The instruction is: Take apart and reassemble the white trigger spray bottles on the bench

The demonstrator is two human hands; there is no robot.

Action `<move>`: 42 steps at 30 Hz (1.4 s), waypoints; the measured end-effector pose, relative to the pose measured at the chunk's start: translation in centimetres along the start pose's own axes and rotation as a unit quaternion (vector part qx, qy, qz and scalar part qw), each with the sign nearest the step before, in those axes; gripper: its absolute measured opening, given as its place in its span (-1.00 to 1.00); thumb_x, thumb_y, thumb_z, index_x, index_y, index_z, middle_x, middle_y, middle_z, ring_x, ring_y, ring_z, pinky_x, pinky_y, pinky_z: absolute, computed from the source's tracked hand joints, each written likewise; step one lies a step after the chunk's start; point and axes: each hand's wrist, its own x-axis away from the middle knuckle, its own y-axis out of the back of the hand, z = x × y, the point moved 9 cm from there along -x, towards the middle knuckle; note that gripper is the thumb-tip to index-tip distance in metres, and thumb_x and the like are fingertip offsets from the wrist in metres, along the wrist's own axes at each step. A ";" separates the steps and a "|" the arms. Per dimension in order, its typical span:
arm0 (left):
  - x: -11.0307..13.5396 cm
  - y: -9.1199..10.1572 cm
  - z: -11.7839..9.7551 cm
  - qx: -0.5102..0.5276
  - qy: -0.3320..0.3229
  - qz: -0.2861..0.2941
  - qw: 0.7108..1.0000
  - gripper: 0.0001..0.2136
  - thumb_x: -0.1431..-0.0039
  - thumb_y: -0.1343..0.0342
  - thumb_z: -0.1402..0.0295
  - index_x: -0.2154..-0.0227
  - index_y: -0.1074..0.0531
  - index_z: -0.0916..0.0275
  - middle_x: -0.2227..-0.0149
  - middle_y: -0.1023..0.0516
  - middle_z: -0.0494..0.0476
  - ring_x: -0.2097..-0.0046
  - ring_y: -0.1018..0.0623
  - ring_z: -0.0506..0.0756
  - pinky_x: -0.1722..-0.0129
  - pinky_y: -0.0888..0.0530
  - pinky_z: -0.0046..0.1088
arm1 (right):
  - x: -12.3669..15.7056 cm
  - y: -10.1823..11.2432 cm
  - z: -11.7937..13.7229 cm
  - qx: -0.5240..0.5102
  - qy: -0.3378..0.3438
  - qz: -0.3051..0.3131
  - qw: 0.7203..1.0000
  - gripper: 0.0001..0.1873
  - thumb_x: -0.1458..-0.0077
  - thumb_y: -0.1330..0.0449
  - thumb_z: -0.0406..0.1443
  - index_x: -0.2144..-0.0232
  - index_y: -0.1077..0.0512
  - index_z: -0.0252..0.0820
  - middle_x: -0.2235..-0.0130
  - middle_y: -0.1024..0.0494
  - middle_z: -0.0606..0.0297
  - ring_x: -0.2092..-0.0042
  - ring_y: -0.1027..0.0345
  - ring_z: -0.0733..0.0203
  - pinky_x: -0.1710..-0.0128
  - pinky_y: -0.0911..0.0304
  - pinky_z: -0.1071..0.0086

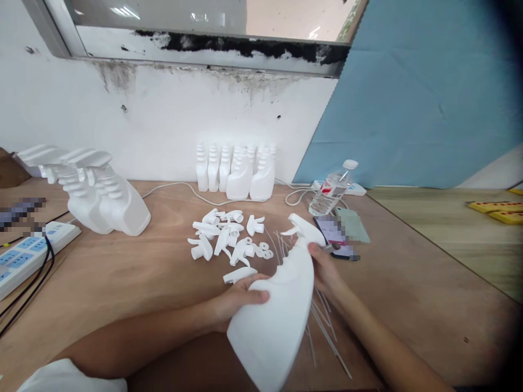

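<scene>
A white spray bottle (278,316) is tilted in front of me, with a white trigger sprayer head (306,228) on its neck. My left hand (239,302) grips the bottle's body from the left, thumb across its face. At the neck, just under the sprayer head, the fingers of my right hand (324,267) are closed. Loose trigger sprayer heads (223,239) lie in a pile beyond my left hand, with small white rings (265,250) beside them. Thin clear tubes (327,326) are spread on the table, partly hidden behind the bottle.
Several headless white bottles (239,177) stand against the wall. Bottles with sprayer heads (118,201) stand at the left, near a power strip (32,253) with black cables. A clear water bottle (330,190) and a phone (335,237) are at the right on the wooden table (155,283).
</scene>
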 end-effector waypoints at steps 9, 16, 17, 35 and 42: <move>-0.2 -0.1 0.1 0.078 0.009 0.027 0.997 -0.57 0.25 -0.39 0.26 0.25 -0.49 0.29 0.33 -0.52 0.10 0.33 -0.50 0.04 0.28 -0.39 -0.49 | 0.5 -0.6 0.1 -0.041 -0.002 0.045 0.998 -0.55 0.27 -0.39 -0.06 0.31 -0.50 -0.14 0.43 -0.58 0.23 0.40 -0.47 0.04 0.38 -0.40 0.21; -0.1 1.4 1.7 0.115 0.087 0.013 0.989 -0.59 0.15 -0.28 0.16 0.29 -0.50 0.40 0.38 -0.58 0.18 0.34 -0.54 0.10 0.26 -0.39 -0.44 | 0.1 -1.7 1.5 -0.059 0.036 0.059 0.996 -0.59 0.21 -0.34 -0.22 0.21 -0.46 -0.09 0.33 -0.58 0.24 0.21 -0.47 -0.02 0.22 -0.40 0.13; -0.1 1.6 2.0 0.117 0.099 0.015 0.988 -0.56 0.13 -0.25 0.12 0.27 -0.50 0.42 0.39 -0.59 0.19 0.35 -0.55 0.12 0.26 -0.40 -0.43 | 0.1 -1.7 1.5 -0.056 0.035 0.065 0.996 -0.59 0.19 -0.32 -0.21 0.20 -0.45 -0.10 0.33 -0.58 0.24 0.21 -0.47 -0.02 0.24 -0.40 0.14; 0.1 -0.8 2.8 0.124 0.188 0.287 0.931 -0.36 -0.02 0.13 -0.17 -0.02 -0.35 0.17 0.58 -0.47 0.14 0.67 -0.42 0.13 0.72 -0.25 -0.48 | 0.0 -1.2 0.7 -0.076 0.017 0.087 0.993 -0.54 0.37 -0.47 -0.14 0.33 -0.45 -0.01 0.31 -0.51 0.39 0.32 -0.36 0.20 0.27 -0.35 0.31; 3.9 -4.5 1.1 0.122 0.220 0.283 0.926 -0.52 -0.02 0.10 -0.18 0.23 -0.45 0.05 0.79 -0.26 0.00 0.86 -0.15 0.00 0.84 0.14 -0.53 | -0.3 0.0 3.7 -0.162 0.092 0.048 0.981 -0.63 0.22 -0.44 -0.16 0.31 -0.43 0.11 0.32 -0.46 0.45 0.53 -0.10 0.40 0.55 -0.17 0.45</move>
